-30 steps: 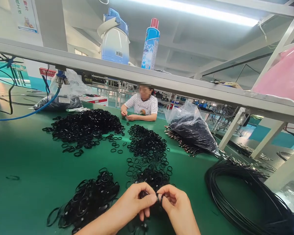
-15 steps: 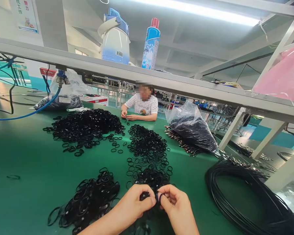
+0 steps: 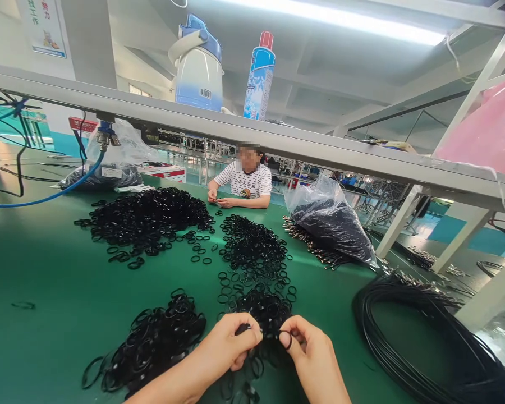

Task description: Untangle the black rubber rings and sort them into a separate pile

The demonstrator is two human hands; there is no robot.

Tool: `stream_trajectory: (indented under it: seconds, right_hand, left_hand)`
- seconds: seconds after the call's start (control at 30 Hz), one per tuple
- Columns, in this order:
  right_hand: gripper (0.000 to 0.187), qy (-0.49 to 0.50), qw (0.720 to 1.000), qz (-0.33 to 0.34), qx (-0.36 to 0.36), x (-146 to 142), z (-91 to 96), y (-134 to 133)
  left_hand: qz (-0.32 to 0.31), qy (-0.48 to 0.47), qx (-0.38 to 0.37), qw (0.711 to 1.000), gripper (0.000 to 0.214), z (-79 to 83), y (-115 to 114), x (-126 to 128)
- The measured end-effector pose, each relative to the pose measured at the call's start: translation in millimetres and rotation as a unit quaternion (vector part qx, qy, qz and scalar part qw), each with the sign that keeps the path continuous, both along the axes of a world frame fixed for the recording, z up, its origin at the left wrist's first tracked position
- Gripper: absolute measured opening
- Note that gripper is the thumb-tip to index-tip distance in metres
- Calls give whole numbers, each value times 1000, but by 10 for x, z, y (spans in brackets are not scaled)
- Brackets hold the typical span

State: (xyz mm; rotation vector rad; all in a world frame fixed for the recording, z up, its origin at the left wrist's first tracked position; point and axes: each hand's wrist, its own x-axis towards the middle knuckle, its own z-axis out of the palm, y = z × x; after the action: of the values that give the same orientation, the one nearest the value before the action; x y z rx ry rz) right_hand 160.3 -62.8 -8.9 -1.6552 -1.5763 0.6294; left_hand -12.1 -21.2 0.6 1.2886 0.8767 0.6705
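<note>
Just above near ring pile (image 3: 264,306) | right hand (image 3: 308,347): black ring (image 3: 289,340) pinched thumb-to-forefinger | left hand (image 3: 231,342): fingers closed, apparently round more rings (image 3: 243,329) | suggest light pinch, one ring at a time, avoid tangles

Scene bright; long white tubular ceiling lamp (image 3: 340,21) overexposed. Smooth green bench (image 3: 320,306) shows pale reflections, left foreground darker. Frame edges stretched; distant background soft.
</note>
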Motion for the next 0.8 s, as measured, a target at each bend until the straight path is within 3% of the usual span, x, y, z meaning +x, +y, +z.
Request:
stream_trajectory:
  seconds: [0.17,0.3,0.4,0.5,0.63,0.8]
  right_hand:
    - [44,-128,989,-4,69,-7,37,-68]
    - [32,-146,979,-35,138,-82,74,-91]
    - [19,-139,984,31,108,-148,114,-93]
    - [13,-132,986,77,61,-196,124,-87]
    - [16,-107,992,37,56,-165,73,-65]
    - [17,-124,992,-9,26,-46,27,-48]
  left_hand:
    - [-28,-117,-103,987,26,113,-45,-31]
    - [-61,-148,-146,976,34,83,-86,-45]
    - [-69,-151,-122,979,47,-24,-80,-42]
    - [-32,-134,-104,985,62,-98,-64,-35]
    - [-16,-155,-129,979,68,-24,-74,-26]
    - [-11,-192,-176,966,46,121,-92,-17]
